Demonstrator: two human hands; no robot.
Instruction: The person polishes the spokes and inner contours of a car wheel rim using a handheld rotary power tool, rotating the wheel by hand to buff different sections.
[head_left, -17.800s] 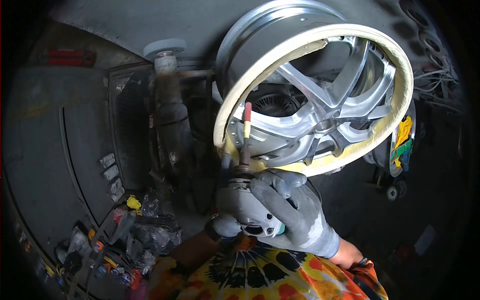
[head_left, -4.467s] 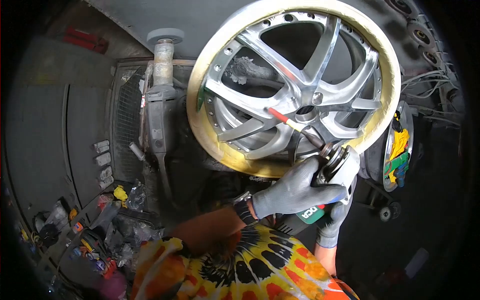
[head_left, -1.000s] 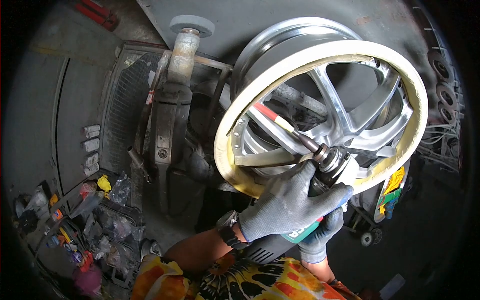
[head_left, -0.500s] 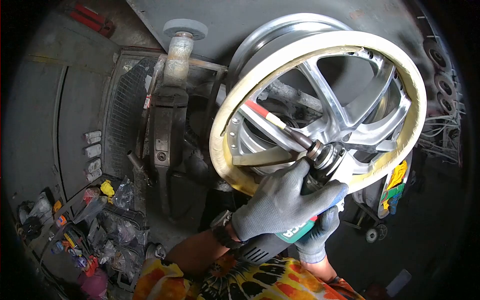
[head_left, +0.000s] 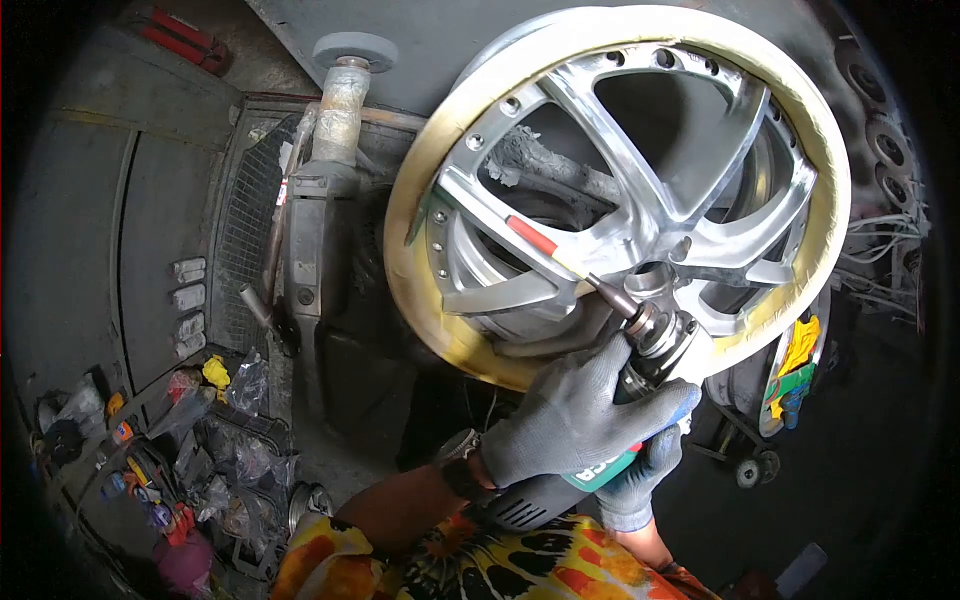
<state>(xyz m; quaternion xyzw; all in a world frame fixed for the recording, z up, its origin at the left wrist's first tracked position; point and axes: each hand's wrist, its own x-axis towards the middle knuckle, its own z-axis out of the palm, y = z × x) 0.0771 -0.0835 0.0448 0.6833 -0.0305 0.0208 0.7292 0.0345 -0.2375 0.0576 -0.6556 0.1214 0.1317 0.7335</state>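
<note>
Both my hands wear grey gloves and hold a green and grey die grinder (head_left: 605, 478). My left hand (head_left: 575, 415) wraps over its neck from above, thumb across the right side. From below, my right hand (head_left: 640, 485) grips the body, its fingers partly hidden. A thin tapered bit (head_left: 532, 236) with a red end and yellow band projects up and left from the metal collet. It lies over a spoke of the silver alloy wheel (head_left: 640, 225); whether it touches, I cannot tell. Pale yellow tape or wrapping (head_left: 412, 300) covers the wheel's outer lip.
At the left stands a machine with a grey round disc (head_left: 355, 50) on its shaft. Bags and bottles clutter the lower-left floor (head_left: 245, 465). Another wheel with a yellow cloth (head_left: 797, 345) stands at right, near a small caster (head_left: 747, 472). Discs (head_left: 888, 145) hang on the wall.
The wheel has turned more face-on and shifted left and up in view. The bit now lies over the spoke's face, farther from the rim. Both hands keep their grip on the die grinder.
</note>
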